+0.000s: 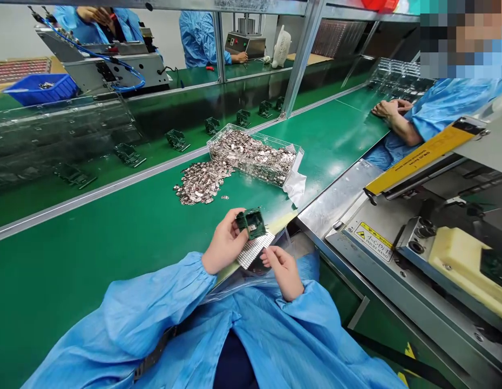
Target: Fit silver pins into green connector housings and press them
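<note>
My left hand (226, 241) is closed around a small dark green plastic housing (255, 222), a square frame with an open cavity and pins. Just below it lies a sheet of small white labels in rows (253, 251), near the bench's front edge. My right hand (282, 268) is at the right edge of that sheet with thumb and fingers pinched; whatever is between the fingertips is too small to make out. Beyond my hands, a clear plastic box (255, 154) full of small shiny metal pieces stands on the green bench, with a loose pile of metal pieces (204, 181) spilled beside it.
Several green housings (177, 140) stand in a row along the belt behind a metal rail (113, 189). To my right is a machine with a yellow bar (421, 156) and a warning label. A co-worker's hands (391, 111) rest on the bench at far right. A blue bin (42, 89) sits far left.
</note>
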`<act>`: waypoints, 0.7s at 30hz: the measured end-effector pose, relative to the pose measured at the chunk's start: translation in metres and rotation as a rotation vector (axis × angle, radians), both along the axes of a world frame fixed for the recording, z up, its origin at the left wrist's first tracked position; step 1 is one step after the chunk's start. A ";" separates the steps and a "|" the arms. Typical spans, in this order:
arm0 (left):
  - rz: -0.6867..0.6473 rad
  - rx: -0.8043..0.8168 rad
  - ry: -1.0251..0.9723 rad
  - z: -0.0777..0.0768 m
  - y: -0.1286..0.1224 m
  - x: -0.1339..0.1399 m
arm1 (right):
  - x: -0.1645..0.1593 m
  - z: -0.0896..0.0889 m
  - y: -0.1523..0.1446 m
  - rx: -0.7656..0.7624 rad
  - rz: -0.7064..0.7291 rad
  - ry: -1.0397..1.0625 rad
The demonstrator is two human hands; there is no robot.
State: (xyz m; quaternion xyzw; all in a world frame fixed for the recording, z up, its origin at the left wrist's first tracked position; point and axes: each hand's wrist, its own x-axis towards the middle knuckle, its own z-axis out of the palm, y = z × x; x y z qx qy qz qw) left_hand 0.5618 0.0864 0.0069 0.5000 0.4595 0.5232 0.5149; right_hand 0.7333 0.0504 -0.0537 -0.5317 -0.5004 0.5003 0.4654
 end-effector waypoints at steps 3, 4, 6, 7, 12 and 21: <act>0.005 0.017 0.017 -0.013 0.008 0.011 | -0.012 -0.006 0.007 0.032 -0.002 -0.005; 0.006 0.011 0.016 -0.016 0.010 0.012 | -0.015 -0.008 0.008 0.047 -0.010 -0.011; 0.004 -0.009 0.010 -0.021 0.010 0.013 | -0.017 -0.012 0.008 0.083 -0.026 -0.028; 0.002 -0.020 0.006 -0.021 0.010 0.013 | -0.017 -0.014 0.007 0.102 -0.035 -0.041; -0.004 -0.069 -0.010 -0.019 0.008 0.013 | -0.015 -0.024 0.003 0.199 -0.037 -0.144; -0.013 -0.085 -0.015 -0.016 0.009 0.013 | 0.010 -0.032 0.015 0.154 0.269 -0.379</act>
